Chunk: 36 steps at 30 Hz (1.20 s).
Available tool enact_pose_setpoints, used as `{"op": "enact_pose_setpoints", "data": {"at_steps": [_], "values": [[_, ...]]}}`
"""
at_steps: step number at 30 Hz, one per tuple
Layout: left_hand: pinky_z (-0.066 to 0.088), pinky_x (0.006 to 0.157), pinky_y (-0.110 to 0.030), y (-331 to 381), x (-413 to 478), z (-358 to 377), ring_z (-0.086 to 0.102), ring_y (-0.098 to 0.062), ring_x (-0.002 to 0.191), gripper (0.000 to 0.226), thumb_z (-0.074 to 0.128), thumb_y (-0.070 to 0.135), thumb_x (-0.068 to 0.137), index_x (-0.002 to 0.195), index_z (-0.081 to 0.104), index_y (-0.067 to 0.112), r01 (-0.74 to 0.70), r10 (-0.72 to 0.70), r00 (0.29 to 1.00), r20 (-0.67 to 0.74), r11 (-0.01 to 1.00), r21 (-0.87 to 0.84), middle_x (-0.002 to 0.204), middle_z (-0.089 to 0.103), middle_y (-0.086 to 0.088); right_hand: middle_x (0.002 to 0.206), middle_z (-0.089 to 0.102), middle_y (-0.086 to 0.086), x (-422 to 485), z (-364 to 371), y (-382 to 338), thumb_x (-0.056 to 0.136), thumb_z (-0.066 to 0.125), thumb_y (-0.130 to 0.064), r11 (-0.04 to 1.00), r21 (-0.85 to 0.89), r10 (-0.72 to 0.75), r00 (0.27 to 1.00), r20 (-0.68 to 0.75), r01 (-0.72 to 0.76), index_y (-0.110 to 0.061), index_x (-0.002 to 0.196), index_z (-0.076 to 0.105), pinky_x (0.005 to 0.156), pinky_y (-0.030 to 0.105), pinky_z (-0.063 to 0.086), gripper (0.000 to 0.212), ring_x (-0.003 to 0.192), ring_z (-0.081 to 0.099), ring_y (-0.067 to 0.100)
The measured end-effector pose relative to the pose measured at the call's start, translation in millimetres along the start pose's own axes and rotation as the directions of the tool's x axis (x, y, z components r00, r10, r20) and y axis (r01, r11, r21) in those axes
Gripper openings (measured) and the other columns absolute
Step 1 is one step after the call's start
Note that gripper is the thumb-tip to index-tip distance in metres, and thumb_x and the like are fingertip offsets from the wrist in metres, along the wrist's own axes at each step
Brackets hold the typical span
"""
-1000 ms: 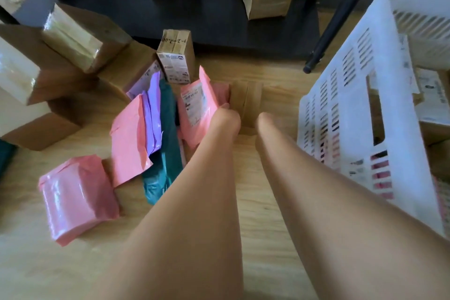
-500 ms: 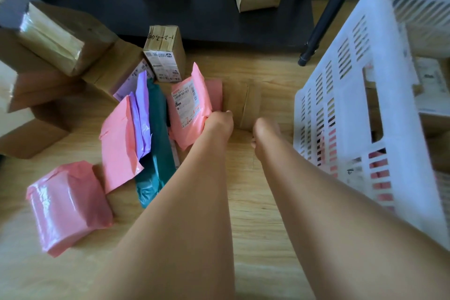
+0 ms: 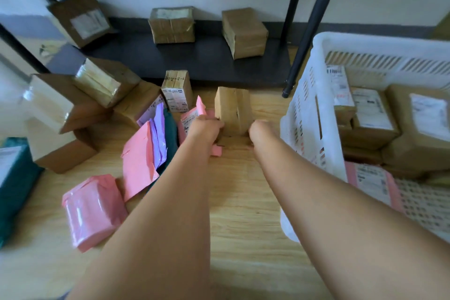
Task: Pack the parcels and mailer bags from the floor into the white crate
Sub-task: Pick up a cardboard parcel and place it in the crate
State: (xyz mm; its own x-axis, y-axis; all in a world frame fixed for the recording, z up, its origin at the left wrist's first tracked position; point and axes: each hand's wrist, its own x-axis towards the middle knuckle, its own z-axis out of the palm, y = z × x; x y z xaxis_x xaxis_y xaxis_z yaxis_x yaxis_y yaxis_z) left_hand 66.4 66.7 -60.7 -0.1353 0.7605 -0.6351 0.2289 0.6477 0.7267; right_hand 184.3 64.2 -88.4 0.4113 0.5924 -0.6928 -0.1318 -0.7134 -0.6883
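Brown parcel is the piece that has moved. A second ago it lay flat on the wooden floor between the two wrists. Now it stands up on end, its taped face turned to the camera. Its lower edge is either tipped clear of the boards or only just touching them; the shadow beneath hides which.

The left hand has left the labelled pink mailer and is curled against the parcel's lower left edge. The right hand is curled against the lower right corner. The fingertips are hidden behind the knuckles, but the two hands plainly clamp the parcel between them. The labelled pink mailer leans just behind the left hand, close against the parcel's left side.

The white crate stands just to the right of the right forearm. It already holds several labelled brown boxes stacked towards its far side and a pink bag flat on its bottom, with bare bottom showing nearer the person. So the pick looks made, and the next leg is probably a short carry rightwards over the crate's rim.

Plenty is left to pack — pink, purple and teal mailers fanned on the floor to the left, a plump pink packet nearer the person, and more cardboard boxes beyond.
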Motion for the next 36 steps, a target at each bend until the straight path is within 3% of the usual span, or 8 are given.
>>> {"op": "enact_pose_setpoints", "data": {"at_steps": [2, 5, 13, 18, 20, 26, 30, 36], "values": [[0.056, 0.084, -0.041, 6, -17, -14, 0.063, -0.025, 0.096, 0.037, 0.068, 0.026, 0.084, 0.114, 0.055, 0.01, -0.015, 0.014, 1.0, -0.019, 0.999, -0.04, 0.104, 0.063, -0.008, 0.11, 0.062, 0.008, -16, -8, -11, 0.094, 0.048, -0.004, 0.988, -0.085, -0.13, 0.991, 0.007, 0.13, -0.019, 0.128, 0.058, 0.078, 0.034, 0.051, 0.039, 0.085, 0.058, 0.023], [0.057, 0.086, -0.041, 23, -54, -28, 0.066, -0.026, 0.092, 0.044, 0.075, 0.025, 0.075, 0.112, 0.058, 0.008, -0.06, 0.061, 0.998, 0.002, 0.994, -0.092, 0.103, 0.064, -0.011, 0.12, 0.062, 0.007, -48, -30, -27, 0.09, 0.056, -0.006, 0.947, -0.078, -0.302, 0.945, 0.123, 0.312, -0.027, 0.125, 0.059, 0.094, 0.045, 0.052, 0.041, 0.104, 0.061, 0.028], [0.061, 0.068, -0.037, 76, -147, -37, 0.071, -0.027, 0.08, 0.039, 0.075, 0.03, 0.078, 0.107, 0.066, 0.006, -0.265, 0.275, 0.96, 0.051, 0.952, -0.152, 0.098, 0.07, -0.013, 0.113, 0.067, 0.01, -146, -115, -82, 0.089, 0.062, -0.003, 0.827, -0.117, -0.508, 0.82, 0.264, 0.55, -0.018, 0.119, 0.063, 0.083, 0.038, 0.058, 0.033, 0.101, 0.067, 0.028], [0.06, 0.077, -0.041, 103, -187, -35, 0.071, -0.026, 0.085, 0.046, 0.08, 0.031, 0.074, 0.109, 0.062, 0.009, -0.338, 0.346, 0.935, 0.076, 0.936, -0.101, 0.1, 0.069, -0.01, 0.114, 0.062, 0.003, -182, -153, -96, 0.087, 0.066, -0.01, 0.705, -0.235, -0.608, 0.741, 0.285, 0.669, -0.025, 0.124, 0.057, 0.075, 0.03, 0.055, 0.04, 0.102, 0.062, 0.021], [0.06, 0.079, -0.042, 105, -193, -28, 0.07, -0.026, 0.088, 0.058, 0.082, 0.035, 0.068, 0.116, 0.059, 0.01, -0.358, 0.365, 0.928, 0.071, 0.929, -0.09, 0.101, 0.068, -0.009, 0.112, 0.062, 0.002, -188, -162, -90, 0.087, 0.066, -0.01, 0.646, -0.261, -0.659, 0.696, 0.284, 0.718, -0.025, 0.126, 0.054, 0.083, 0.034, 0.054, 0.043, 0.102, 0.061, 0.019], [0.054, 0.087, -0.04, 102, -199, 0, 0.062, -0.022, 0.095, 0.079, 0.076, 0.059, 0.064, 0.125, 0.052, 0.015, -0.357, 0.353, 0.934, -0.057, 0.916, -0.184, 0.11, 0.064, -0.004, 0.113, 0.064, -0.003, -190, -167, -84, 0.085, 0.067, -0.03, 0.654, -0.194, -0.666, 0.678, 0.309, 0.731, -0.031, 0.129, 0.053, 0.093, 0.042, 0.053, 0.046, 0.102, 0.063, 0.017], [0.057, 0.084, -0.041, 107, -197, 8, 0.066, -0.024, 0.094, 0.072, 0.075, 0.057, 0.07, 0.123, 0.052, 0.015, -0.376, 0.382, 0.924, -0.005, 0.906, -0.195, 0.109, 0.064, -0.006, 0.115, 0.062, -0.009, -195, -175, -85, 0.066, 0.075, -0.063, 0.66, -0.245, -0.611, 0.698, 0.374, 0.71, -0.033, 0.129, 0.047, 0.095, 0.039, 0.051, 0.076, 0.104, 0.061, 0.012], [0.055, 0.09, -0.041, 112, -195, 15, 0.066, -0.023, 0.097, 0.037, 0.052, 0.038, 0.097, 0.124, 0.054, 0.013, -0.353, 0.381, 0.923, 0.046, 0.89, -0.288, 0.107, 0.067, -0.008, 0.118, 0.065, 0.003, -184, -179, -94, 0.065, 0.083, -0.048, 0.824, 0.024, -0.528, 0.752, 0.395, 0.567, -0.018, 0.129, 0.052, 0.096, 0.041, 0.053, 0.077, 0.107, 0.064, 0.021]]}}
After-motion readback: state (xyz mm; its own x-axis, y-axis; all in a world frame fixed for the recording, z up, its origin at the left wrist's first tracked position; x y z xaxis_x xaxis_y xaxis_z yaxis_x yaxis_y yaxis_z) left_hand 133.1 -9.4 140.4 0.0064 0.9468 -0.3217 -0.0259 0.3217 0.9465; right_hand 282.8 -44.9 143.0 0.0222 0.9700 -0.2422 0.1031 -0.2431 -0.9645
